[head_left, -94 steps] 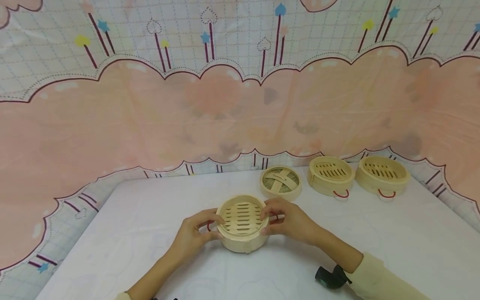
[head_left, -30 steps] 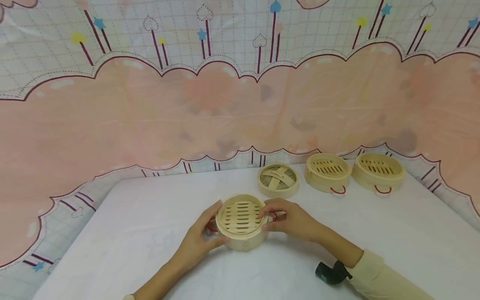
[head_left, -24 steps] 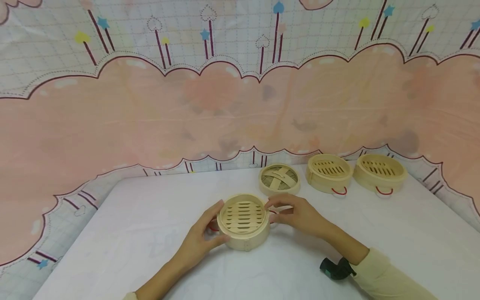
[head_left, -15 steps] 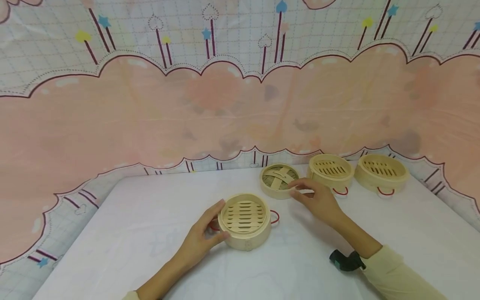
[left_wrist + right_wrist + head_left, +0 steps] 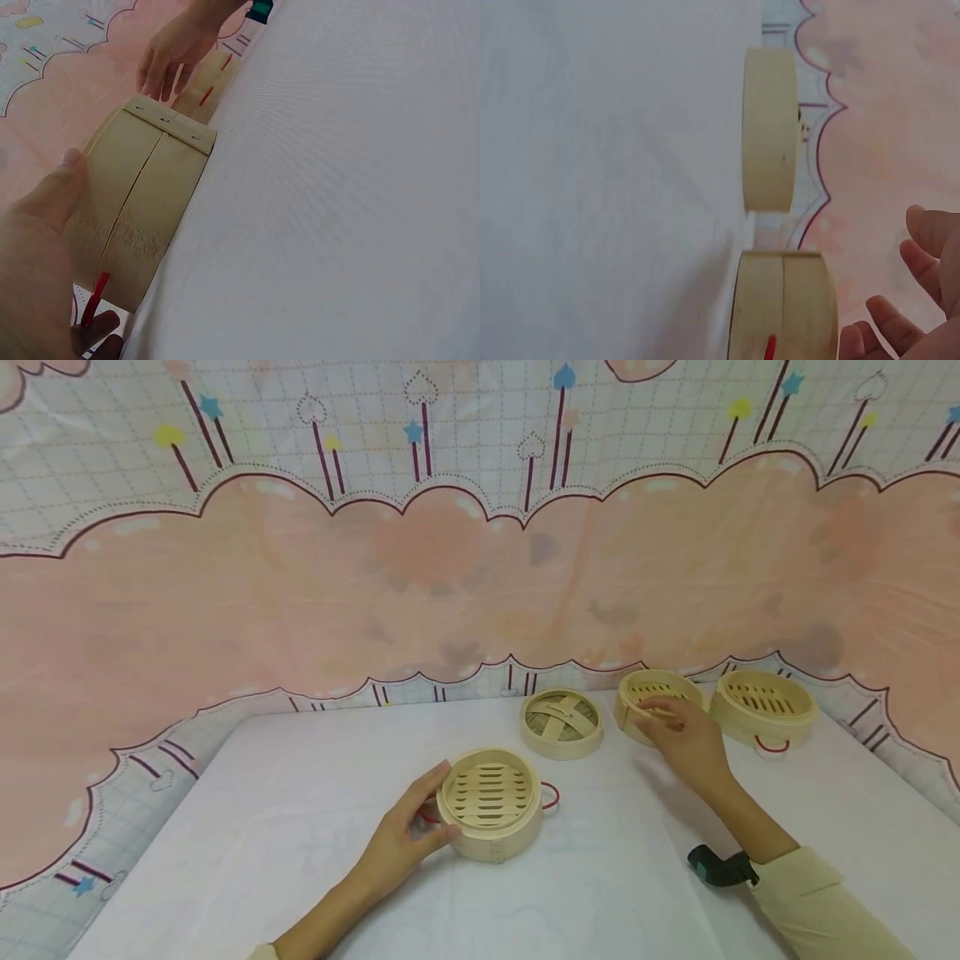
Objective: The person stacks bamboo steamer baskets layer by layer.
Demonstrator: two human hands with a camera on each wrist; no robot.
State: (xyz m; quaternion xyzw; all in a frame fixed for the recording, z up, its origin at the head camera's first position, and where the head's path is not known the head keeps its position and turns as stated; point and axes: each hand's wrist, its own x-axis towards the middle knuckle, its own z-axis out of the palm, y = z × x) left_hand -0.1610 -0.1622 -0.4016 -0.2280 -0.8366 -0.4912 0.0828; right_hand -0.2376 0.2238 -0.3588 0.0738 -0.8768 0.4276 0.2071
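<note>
A round bamboo steamer basket (image 5: 498, 845) with a slatted floor and red side handles rests on the white table in front of me. My left hand (image 5: 403, 828) holds its left side, thumb at the front and fingers around the back; the left handle is partly hidden. In the head view, my right hand (image 5: 686, 745) is at a second steamer basket (image 5: 628, 727), covering its front right part. The right wrist view shows its loosely bent fingers (image 5: 891, 319) beside that basket's wall, with nothing between them. Whether they touch it I cannot tell.
A bamboo steamer lid (image 5: 561, 748) with crossed strips lies behind the front basket. To the far right stands a third steamer basket (image 5: 761, 731) with a red handle. A patterned cloth backdrop (image 5: 420, 602) rises behind the white table (image 5: 300, 793).
My right hand has let go of the front basket's right side and moved back and right, past the lid, to the second basket. My left hand has slid further around the front basket.
</note>
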